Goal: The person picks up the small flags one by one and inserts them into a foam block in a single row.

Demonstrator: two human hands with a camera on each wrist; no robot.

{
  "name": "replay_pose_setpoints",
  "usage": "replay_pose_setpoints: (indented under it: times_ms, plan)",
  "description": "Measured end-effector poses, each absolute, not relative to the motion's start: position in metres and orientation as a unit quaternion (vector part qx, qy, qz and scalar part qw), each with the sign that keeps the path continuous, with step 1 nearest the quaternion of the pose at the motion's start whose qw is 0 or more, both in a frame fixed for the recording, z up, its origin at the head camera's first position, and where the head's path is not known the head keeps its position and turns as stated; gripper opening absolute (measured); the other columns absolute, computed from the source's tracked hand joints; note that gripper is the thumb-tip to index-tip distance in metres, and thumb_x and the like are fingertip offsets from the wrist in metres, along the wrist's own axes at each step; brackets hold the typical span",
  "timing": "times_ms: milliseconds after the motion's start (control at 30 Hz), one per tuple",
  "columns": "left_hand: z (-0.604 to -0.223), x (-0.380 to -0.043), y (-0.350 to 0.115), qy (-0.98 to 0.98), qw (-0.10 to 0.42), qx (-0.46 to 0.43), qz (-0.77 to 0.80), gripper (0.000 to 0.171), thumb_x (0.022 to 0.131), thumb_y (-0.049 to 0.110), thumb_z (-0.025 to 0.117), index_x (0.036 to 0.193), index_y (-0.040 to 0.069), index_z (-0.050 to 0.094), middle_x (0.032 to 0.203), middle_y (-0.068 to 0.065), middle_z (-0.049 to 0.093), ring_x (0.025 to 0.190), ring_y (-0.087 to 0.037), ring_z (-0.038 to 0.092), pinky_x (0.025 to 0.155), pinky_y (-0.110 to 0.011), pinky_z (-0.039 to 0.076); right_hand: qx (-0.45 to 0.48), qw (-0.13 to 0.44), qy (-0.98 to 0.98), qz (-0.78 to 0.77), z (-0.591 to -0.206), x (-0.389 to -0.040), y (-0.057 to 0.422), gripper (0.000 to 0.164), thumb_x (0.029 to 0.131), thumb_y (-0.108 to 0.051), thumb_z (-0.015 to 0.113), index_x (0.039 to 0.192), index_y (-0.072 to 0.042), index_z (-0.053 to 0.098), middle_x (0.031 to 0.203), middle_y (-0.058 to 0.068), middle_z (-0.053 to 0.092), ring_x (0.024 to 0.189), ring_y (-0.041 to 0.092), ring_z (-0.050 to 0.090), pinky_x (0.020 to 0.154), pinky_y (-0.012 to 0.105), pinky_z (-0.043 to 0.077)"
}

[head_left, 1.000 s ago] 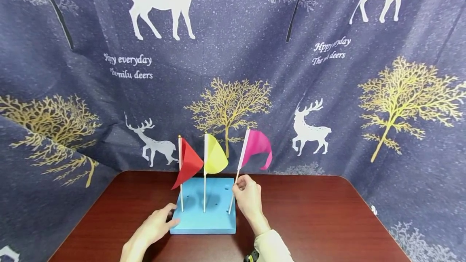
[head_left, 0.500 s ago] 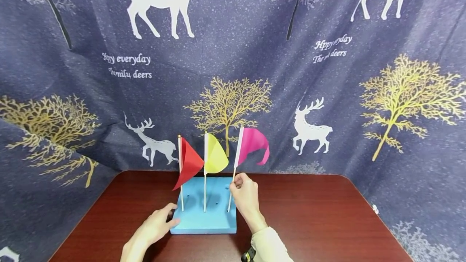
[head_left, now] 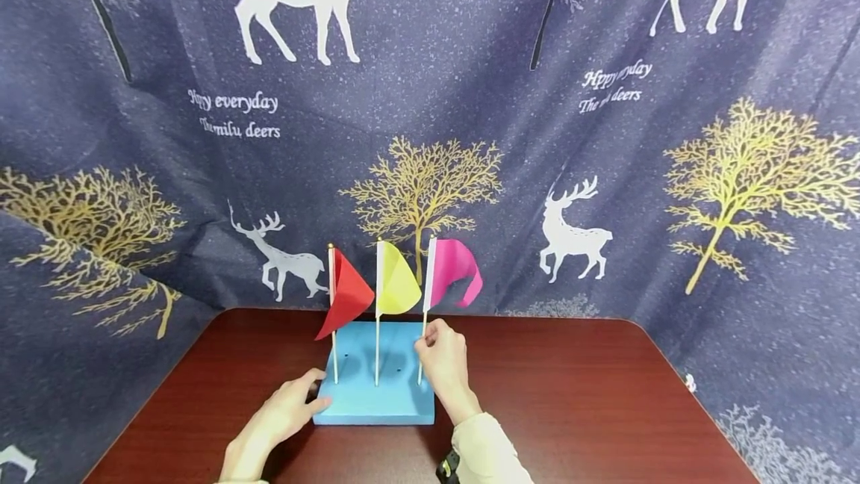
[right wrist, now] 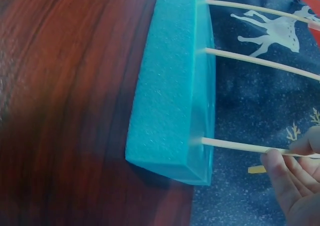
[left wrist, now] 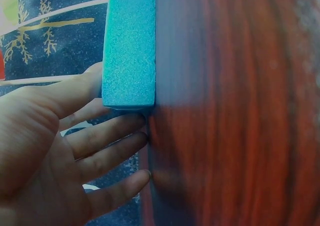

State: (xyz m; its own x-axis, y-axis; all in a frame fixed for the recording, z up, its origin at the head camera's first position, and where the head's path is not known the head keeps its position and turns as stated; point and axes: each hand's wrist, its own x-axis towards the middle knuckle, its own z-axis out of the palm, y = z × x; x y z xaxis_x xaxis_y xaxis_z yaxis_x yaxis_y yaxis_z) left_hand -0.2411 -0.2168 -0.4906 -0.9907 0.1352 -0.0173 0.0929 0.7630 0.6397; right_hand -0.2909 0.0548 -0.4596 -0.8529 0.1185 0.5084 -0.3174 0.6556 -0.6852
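Three small flags on thin wooden sticks stand in a light blue foam block (head_left: 376, 411): a red flag (head_left: 351, 296) at left, a yellow flag (head_left: 396, 286) in the middle, a pink flag (head_left: 452, 267) at right. My right hand (head_left: 445, 366) pinches the pink flag's stick between thumb and fingers; in the right wrist view the lower end of that stick (right wrist: 232, 145) meets the block's top face. My left hand (head_left: 285, 411) rests against the block's left edge. Seen from the left wrist, its thumb lies over the top face and its fairly straight fingers (left wrist: 112, 141) reach beside the block.
The block lies on a dark red-brown wooden table (head_left: 564, 394). Small holes (head_left: 399, 370) show in its top face. Behind the table hangs a blue cloth (head_left: 463, 95) printed with white deer and golden trees.
The pink flag has gone from leaning right to nearly upright, and my right hand has moved slightly left with it. My left hand keeps its place at the block.
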Motion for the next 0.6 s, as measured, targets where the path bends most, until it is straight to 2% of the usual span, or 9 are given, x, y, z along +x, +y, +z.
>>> replay_pose_setpoints:
  times_ms: [300,600]
  plan:
    - [-0.4913,-0.2416,-0.2166,0.943,0.004,0.069,0.327,0.037,0.085,0.020,0.076,0.116,0.005,0.061,0.102,-0.009,0.067,0.093,-0.026,0.065,0.081,-0.047,0.050,0.056,0.280,-0.872,0.397,-0.4603,-0.2910,0.0522,0.017,0.070,-0.002,0.072,0.070,-0.013,0.058,0.060,-0.009,0.058,0.057,0.012,0.056,0.055,0.029,0.046]
    - [-0.4900,-0.2398,-0.2160,0.942,0.011,0.073,0.327,0.038,0.087,0.021,0.075,0.118,0.005,0.060,0.104,-0.011,0.067,0.095,-0.028,0.065,0.081,-0.049,0.050,0.058,0.274,-0.874,0.397,-0.4642,-0.2904,0.0531,0.019,0.071,-0.003,0.072,0.069,-0.014,0.057,0.060,-0.010,0.058,0.056,0.012,0.056,0.056,0.029,0.047]
